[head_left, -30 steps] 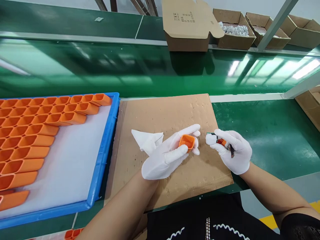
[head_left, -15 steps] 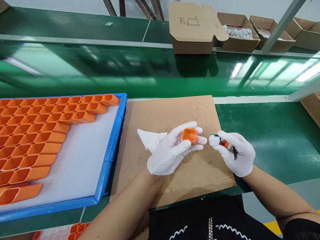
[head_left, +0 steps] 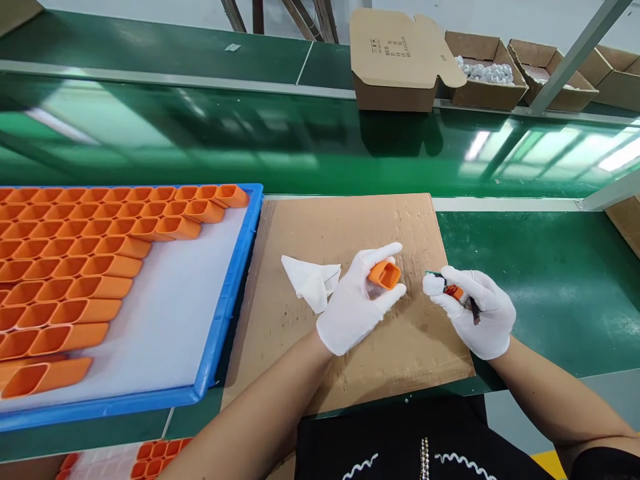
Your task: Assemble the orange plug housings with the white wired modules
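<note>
My left hand [head_left: 356,301], in a white glove, grips an orange plastic sleeve [head_left: 385,274] whose hollow end faces me. To its right, my gloved right hand [head_left: 477,315] pinches a small electronic assembly [head_left: 454,291] with a white round end, a bit of green board and copper-orange and dark parts; the fingers cover much of it. Both hands are above a flat cardboard sheet [head_left: 350,220], and the two held pieces are apart. A folded white cloth or paper [head_left: 314,280] lies on the cardboard beside my left hand.
At left a blue-rimmed tray [head_left: 220,313] carries many orange sleeves [head_left: 95,267] in rows. Behind the cardboard runs a glossy green surface [head_left: 300,140]. On the shelf beyond stand a brown carton [head_left: 395,93] and open boxes, one with white round pieces [head_left: 487,73]. A metal post [head_left: 580,57] rises at right.
My left hand has turned, tilting the orange sleeve so that its opening points more toward the right hand. The right hand keeps its pinch. The whole view has shifted slightly.
</note>
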Demonstrator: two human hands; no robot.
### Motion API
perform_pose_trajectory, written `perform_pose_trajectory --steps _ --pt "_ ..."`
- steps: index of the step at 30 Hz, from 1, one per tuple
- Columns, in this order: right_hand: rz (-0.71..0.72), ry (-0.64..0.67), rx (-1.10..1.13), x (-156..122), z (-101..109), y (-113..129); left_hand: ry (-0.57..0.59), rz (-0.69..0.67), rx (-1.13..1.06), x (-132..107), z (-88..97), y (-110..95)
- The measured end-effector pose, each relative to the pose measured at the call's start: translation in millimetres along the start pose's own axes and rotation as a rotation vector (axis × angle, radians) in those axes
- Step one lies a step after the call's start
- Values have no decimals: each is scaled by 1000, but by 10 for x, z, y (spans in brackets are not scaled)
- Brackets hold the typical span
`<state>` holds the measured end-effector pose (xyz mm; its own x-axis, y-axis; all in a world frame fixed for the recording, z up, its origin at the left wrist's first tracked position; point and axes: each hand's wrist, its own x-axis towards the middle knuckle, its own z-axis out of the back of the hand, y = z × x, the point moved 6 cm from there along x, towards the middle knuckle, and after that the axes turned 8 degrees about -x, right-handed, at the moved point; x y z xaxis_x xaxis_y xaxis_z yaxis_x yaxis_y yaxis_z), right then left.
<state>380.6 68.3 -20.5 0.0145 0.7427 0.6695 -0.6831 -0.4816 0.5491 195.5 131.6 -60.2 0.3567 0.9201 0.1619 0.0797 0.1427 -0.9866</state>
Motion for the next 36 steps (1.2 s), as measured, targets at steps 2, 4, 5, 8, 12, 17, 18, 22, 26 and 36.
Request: perform_pose_trajectory --steps 2,4,5,8,12,17,18,22,26,36 --pt "-11 -2 -14 -12 -6 -10 100 96 -178 -11 -57 63" --pt "-11 -8 -19 -20 -7 -9 129 95 -271 -24 -86 66" --pt "-10 -12 -22 -22 -5 -7 110 57 -258 -27 -79 49" --pt "-16 -8 -36 -28 -1 -13 10 -130 -30 -35 -22 -52" --pt "-3 3 1 -29 -9 -23 -12 -317 314 -35 -5 -194" --pt "29 78 153 -7 -63 -14 53 -370 437 -13 -26 -246" --pt "33 88 153 -4 -67 -7 59 -370 442 -14 -30 -241" --pt "46 87 67 -3 -50 33 77 -344 425 -35 -53 -195" --pt "34 84 32 -23 -43 55 113 -316 388 -55 -90 -156" --pt "61 105 -74 0 -59 104 183 -368 370 -75 -147 -144"
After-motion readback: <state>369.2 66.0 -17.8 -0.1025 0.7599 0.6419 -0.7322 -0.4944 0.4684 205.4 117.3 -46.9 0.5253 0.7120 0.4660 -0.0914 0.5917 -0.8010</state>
